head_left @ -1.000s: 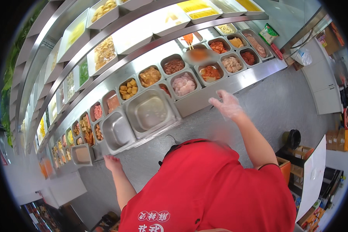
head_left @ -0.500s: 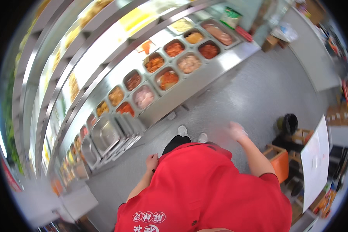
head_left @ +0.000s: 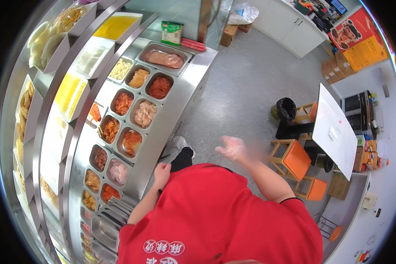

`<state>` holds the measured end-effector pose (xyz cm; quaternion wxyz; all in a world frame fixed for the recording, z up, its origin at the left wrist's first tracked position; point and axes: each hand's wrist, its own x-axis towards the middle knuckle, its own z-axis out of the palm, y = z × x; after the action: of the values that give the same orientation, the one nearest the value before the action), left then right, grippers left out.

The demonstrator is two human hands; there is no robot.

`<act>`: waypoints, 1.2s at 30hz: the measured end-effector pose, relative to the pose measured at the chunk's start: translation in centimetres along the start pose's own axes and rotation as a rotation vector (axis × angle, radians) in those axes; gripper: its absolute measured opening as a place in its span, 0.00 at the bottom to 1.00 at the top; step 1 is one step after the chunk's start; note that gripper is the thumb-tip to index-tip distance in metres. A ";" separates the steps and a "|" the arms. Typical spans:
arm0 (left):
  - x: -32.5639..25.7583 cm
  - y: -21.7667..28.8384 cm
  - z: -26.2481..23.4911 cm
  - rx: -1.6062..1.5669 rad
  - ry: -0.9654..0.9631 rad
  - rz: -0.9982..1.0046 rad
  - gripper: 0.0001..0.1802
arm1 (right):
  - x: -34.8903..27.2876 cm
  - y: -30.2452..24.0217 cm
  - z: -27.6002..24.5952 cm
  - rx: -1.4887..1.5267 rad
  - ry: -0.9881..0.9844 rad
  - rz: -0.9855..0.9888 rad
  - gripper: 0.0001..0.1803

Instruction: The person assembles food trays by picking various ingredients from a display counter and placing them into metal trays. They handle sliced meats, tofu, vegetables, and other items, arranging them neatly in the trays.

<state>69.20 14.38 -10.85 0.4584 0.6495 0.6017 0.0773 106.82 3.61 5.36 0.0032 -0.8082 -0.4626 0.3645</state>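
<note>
My left hand [head_left: 162, 174] hangs low beside the steel edge of the food counter [head_left: 179, 115], its fingers curled in, and nothing shows in them. A dark band circles that wrist. In front of my body, over the grey floor, my right hand [head_left: 231, 148] is held out in a see-through thin glove, fingers apart and holding nothing. Closest to my left hand are steel pans of food: pale raw pieces [head_left: 119, 171], red-orange slices [head_left: 132, 141] and reddish minced meat [head_left: 100, 158]. Several stacked steel lids or pans [head_left: 108, 229] lie at the near end of the counter.
Shelves with white bins of yellow food [head_left: 70, 95] rise on the left. On the right are orange stools [head_left: 292, 158], a white table [head_left: 334, 127] and a black-lined bin [head_left: 286, 109]. White cabinets [head_left: 277, 22] and cardboard boxes [head_left: 337, 69] stand farther back.
The view has swung to the right, so the counter runs up the left side and more of the table and stools shows. My right hand has come inward, and a foot has stepped.
</note>
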 end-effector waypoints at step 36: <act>2.0 20.2 9.5 -0.469 0.546 -0.807 0.21 | 45.8 -15.0 -18.1 -0.800 -0.128 -0.819 0.27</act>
<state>90.28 14.24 -3.29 0.4115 0.2032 0.8671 0.1934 120.41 52.53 -3.06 -0.1900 -0.4779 -0.8388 0.1785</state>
